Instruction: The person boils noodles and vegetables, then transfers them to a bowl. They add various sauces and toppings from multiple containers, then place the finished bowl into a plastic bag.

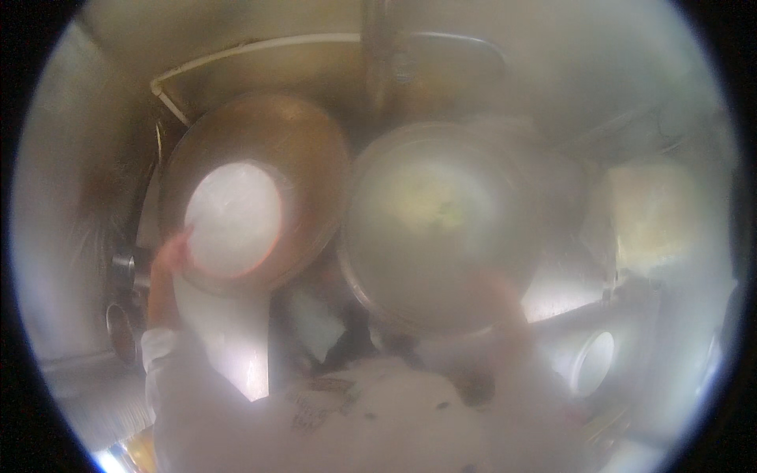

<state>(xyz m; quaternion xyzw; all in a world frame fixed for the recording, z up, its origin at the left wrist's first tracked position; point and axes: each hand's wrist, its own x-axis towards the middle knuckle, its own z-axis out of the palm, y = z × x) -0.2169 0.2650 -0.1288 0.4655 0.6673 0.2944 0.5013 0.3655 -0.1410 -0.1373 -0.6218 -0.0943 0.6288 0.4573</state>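
Note:
My left hand (174, 251) grips the near-left rim of a round white dish (235, 219), which looks tilted. The dish is over the brown metal wok (307, 159) on the left, and I see no food on it. Steam veils my right hand (500, 292) at the near-right side of a second large wok (378, 290). Its fingers are too blurred to tell whether they hold anything. Pale yellow-green food (429, 204) shows dimly inside that second wok, beneath the haze.
A pale pipe (254, 45) runs along the metal back wall behind the woks. To the right stands a blurred yellowish block-like thing (650, 213), with a white round container (593, 363) nearer me. Several metal containers (122, 332) line the left edge.

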